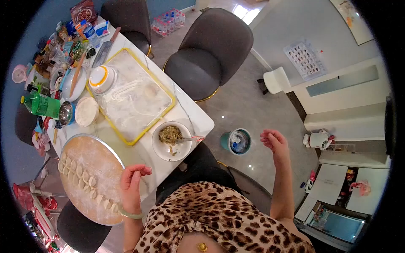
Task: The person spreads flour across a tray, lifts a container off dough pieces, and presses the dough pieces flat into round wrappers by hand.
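Bowl (184,150) of chopped filling (169,134) (utensil (182,139) inside), board (101,164) of dumplings (92,181), left hand (132,180), right hand (276,143), fingers loosely open

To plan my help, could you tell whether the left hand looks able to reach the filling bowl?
Probably yes: the left hand is nearby, and nothing visible blocks its way to the filling bowl.

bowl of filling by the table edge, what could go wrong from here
The bowl sits near the table's edge, with a utensil leaning out over its rim; a passing arm might catch it and tip the filling.

The dumplings lie close together on the round board, so some might stick to their neighbours.

The left hand is beside that board, so its bangle could brush the nearest dumplings.
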A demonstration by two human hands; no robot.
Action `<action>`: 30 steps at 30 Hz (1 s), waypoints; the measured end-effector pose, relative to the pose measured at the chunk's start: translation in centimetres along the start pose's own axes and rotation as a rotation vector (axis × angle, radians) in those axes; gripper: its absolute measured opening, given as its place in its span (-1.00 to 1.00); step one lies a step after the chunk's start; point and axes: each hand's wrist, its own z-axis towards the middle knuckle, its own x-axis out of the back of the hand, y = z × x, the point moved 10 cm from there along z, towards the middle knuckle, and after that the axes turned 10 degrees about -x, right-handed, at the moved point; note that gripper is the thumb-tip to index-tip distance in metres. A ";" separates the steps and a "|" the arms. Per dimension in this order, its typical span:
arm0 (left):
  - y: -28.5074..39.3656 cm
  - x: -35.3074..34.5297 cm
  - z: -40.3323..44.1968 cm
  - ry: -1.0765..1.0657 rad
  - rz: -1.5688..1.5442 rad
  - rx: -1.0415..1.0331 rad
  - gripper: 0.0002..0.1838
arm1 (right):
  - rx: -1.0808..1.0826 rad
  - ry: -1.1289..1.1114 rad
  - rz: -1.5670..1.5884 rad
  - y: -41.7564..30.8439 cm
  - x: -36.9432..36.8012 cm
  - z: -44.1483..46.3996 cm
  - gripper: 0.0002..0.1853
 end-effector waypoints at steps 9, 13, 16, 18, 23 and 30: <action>3.8 -1.3 4.1 0.102 0.028 -0.154 -0.82 | 0.028 -0.008 -0.044 -1.8 2.8 1.6 -0.78; 4.2 -3.6 6.1 0.141 0.087 -0.158 -0.82 | -0.072 -0.009 -0.054 -0.3 4.4 7.3 -0.77; 4.2 -6.8 8.0 0.216 0.167 -0.141 -0.83 | -0.096 -0.087 -0.046 -0.3 4.6 13.1 -0.78; 3.5 -9.1 8.7 0.329 0.112 -0.069 -0.83 | -0.118 -0.142 -0.067 -0.9 5.1 16.6 -0.79; 3.0 -13.7 9.0 0.455 0.096 -0.050 -0.84 | -0.078 -0.285 -0.191 -4.2 7.0 21.8 -0.80; 1.2 -18.4 11.4 0.536 0.040 -0.024 -0.82 | 0.093 -0.455 -0.273 -14.1 3.5 29.4 -0.81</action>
